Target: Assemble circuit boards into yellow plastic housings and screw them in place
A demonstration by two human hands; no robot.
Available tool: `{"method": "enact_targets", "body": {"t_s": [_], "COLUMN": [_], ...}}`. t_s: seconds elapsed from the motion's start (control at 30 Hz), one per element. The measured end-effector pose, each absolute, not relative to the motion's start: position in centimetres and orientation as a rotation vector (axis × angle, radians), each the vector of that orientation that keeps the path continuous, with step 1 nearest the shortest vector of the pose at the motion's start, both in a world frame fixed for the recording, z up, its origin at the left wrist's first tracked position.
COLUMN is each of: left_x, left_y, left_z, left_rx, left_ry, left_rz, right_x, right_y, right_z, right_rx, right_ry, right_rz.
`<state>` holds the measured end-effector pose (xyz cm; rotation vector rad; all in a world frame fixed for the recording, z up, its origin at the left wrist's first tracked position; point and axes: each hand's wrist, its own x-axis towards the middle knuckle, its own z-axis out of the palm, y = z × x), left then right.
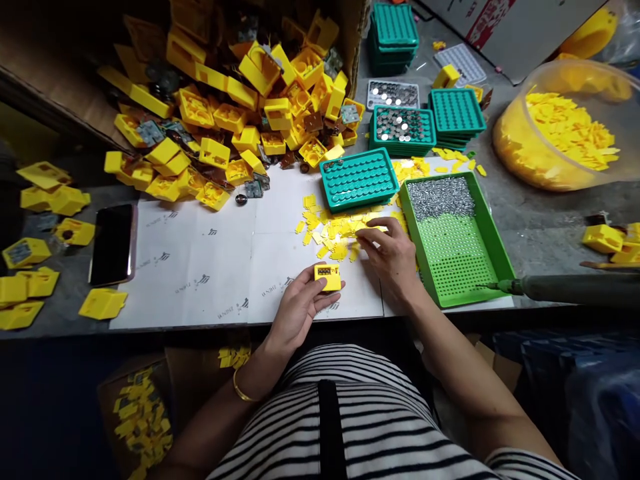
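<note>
My left hand [299, 303] grips a small yellow plastic housing [328, 283] between thumb and fingers, above the front part of the white sheet. The housing's slot faces up and shows a row of silvery round cells. To the right, my right hand [393, 257] has its fingertips pinched at the edge of a scatter of small flat yellow covers [336, 233]. Whatever lies between those fingertips is too small to make out. Behind the covers stands a teal tray [359, 179] with rows of hollows and a few round pieces at one corner.
A green tray [457, 240] of small metal screws is right of my hands, with a screwdriver [560, 288] reaching over it. A cardboard box [55, 80] spills yellow housings [240, 120]. Also around: a phone [113, 243], button-cell tray [403, 127], and plastic tub [565, 133].
</note>
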<state>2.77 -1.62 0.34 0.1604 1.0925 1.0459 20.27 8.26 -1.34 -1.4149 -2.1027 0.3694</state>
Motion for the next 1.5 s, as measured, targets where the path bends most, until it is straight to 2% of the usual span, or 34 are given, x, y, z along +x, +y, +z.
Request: {"method": "enact_targets", "body": {"t_s": [0.1, 0.23, 0.3, 0.4, 0.6, 0.9, 1.03, 1.5], "left_x": [2.8, 2.8, 2.8, 2.9, 2.9, 3.6, 4.1, 4.5], "left_y": [-1.4, -1.3, -1.4, -1.6, -1.6, -1.7, -1.9, -1.9], "left_z": [0.3, 0.2, 0.1, -0.1, -0.4, -0.7, -0.8, -1.0], "left_rx": [0.182, 0.174, 0.192, 0.232, 0.221, 0.087, 0.13, 0.183], "left_ry": [1.083, 1.088, 1.111, 1.157, 1.141, 0.995, 0.962, 0.99], "left_rz": [1.042, 1.098, 1.119, 1.141, 1.157, 1.24, 1.284, 1.266], "right_x": [20.6, 20.0, 19.6, 19.0, 19.0, 18.2, 17.8, 17.6], "right_y": [7.2, 5.2, 4.5, 4.1, 3.6, 3.5, 3.7, 4.2], "right_z": [-0.2, 0.6, 0.3, -0.3, 0.6, 0.5, 0.2, 0.9], "right_rx": [-1.353, -1.184, -1.127, -1.101, -1.194, -1.204, -1.303, -1.345], "right_ry": [-2.132, -1.949, -1.734, -1.428, -1.201, -1.093, -1.191, -1.584], "right_rz": [0.592, 1.27, 1.503, 1.637, 1.845, 1.719, 1.55, 1.432]}}
